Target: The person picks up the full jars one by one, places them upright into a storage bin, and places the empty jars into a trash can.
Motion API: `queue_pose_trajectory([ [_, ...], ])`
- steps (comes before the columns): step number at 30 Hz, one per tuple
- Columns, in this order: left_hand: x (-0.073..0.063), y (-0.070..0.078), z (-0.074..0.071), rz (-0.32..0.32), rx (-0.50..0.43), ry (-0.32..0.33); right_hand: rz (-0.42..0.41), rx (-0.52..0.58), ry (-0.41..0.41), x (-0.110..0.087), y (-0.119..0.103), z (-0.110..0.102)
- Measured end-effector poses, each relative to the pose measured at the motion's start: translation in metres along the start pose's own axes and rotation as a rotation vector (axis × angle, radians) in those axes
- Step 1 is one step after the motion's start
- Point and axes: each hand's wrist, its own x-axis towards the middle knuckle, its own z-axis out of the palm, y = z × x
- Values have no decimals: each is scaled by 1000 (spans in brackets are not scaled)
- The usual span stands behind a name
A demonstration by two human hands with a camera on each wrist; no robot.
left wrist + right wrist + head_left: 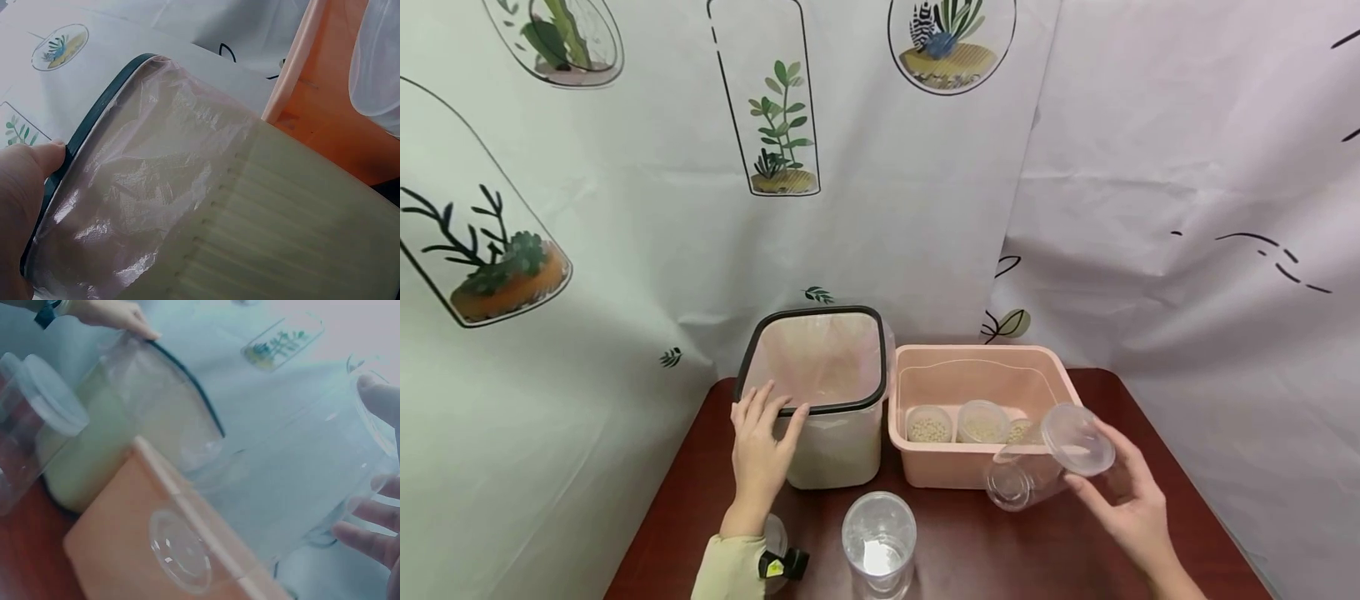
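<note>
My right hand (1123,492) holds a clear plastic jar (1030,479) by its lidded end, the translucent lid (1078,439) toward me and the base pointing left and away. In the right wrist view the fingers (369,540) curve around that end, and see-through walls show nothing inside. My left hand (763,446) is at the near rim of a pale bin (835,450), fingers spread and loosely bent. In the left wrist view a fingertip or thumb touches the dark rim (94,125). A thin plastic liner (150,162) hangs over the bin's wall.
A pink tub (943,471) stands right of the bin, containing several round containers of pale pellets or beans (928,427). Another clear jar (880,546) stands on the dark red table (970,554) in front. A further clear container (775,533) is partly hidden by my left wrist. Printed cloth (880,233) hangs behind.
</note>
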Motion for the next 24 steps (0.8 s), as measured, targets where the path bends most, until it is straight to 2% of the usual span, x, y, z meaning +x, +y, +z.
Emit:
queue_pose_trajectory([
  [8, 1, 1, -1, 12, -2, 4, -102, 82, 13, 43, -4, 9],
  [15, 3, -1, -3, 30, -2, 13, -98, 68, 55, 66, 5, 37],
  [24, 0, -1, 0, 30, 0, 13, -132, 53, 41, 98, 16, 74],
])
